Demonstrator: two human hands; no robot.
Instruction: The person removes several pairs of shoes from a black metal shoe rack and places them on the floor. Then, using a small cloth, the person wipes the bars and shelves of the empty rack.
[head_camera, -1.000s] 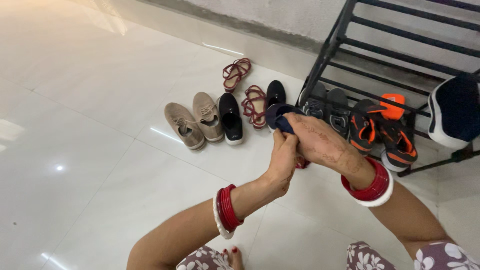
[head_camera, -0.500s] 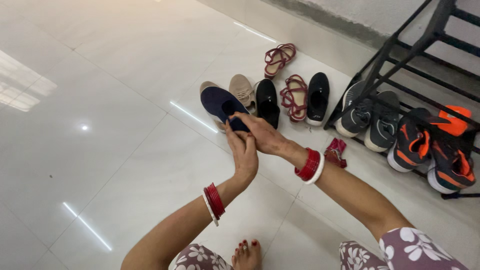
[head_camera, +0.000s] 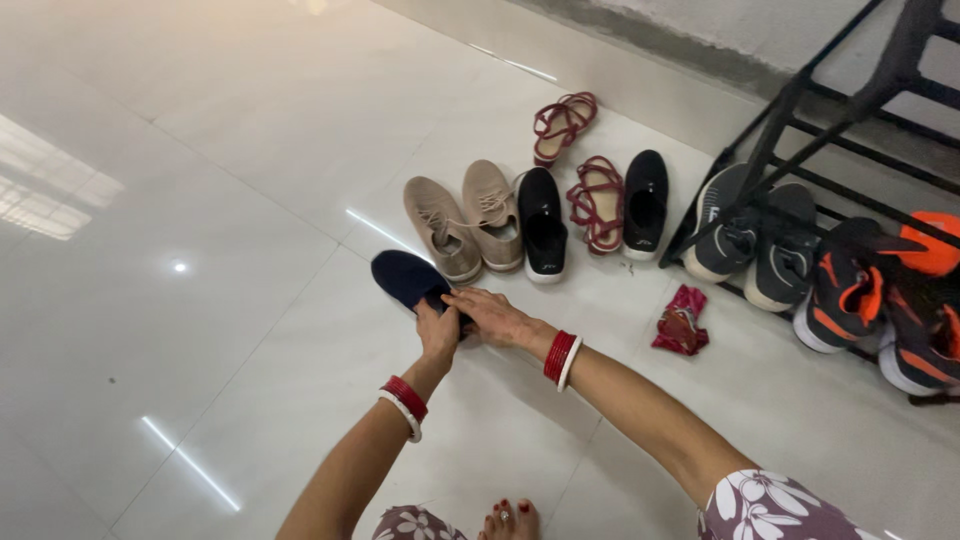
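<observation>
Together, the left hand (head_camera: 437, 335) and right hand (head_camera: 492, 316) grip a navy slip-on shoe (head_camera: 408, 279), fingers closed around its heel. It sits low over the white tiled floor (head_camera: 250, 200), just before the beige lace-up shoes (head_camera: 465, 224).

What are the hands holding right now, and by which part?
Both hands, left hand and right hand, grip a navy slip-on shoe at its heel end; its toe points away.
</observation>
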